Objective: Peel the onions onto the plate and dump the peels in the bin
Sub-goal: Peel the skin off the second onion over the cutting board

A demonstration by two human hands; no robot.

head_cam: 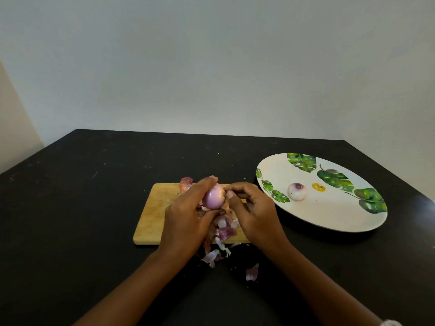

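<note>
At centre frame, above the wooden cutting board (pixel 155 208), our left hand (pixel 188 217) cradles a half-stripped red onion (pixel 213 196) while our right hand (pixel 253 208) pinches skin at its tip. We judge it light, firm, slick; the peels (pixel 224 228) papery. A peeled onion (pixel 297 191) sits on the leaf-print plate (pixel 329 215), right.

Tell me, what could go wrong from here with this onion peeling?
1. Peels are piling at the board's near edge, and some already lie on the table; more may scatter and be missed at cleanup.
2. The onion is held in the left hand while the right hand picks at it; it looks smooth and could slip and roll.
3. No bin is in view, so carrying peels there may drop some.
</note>
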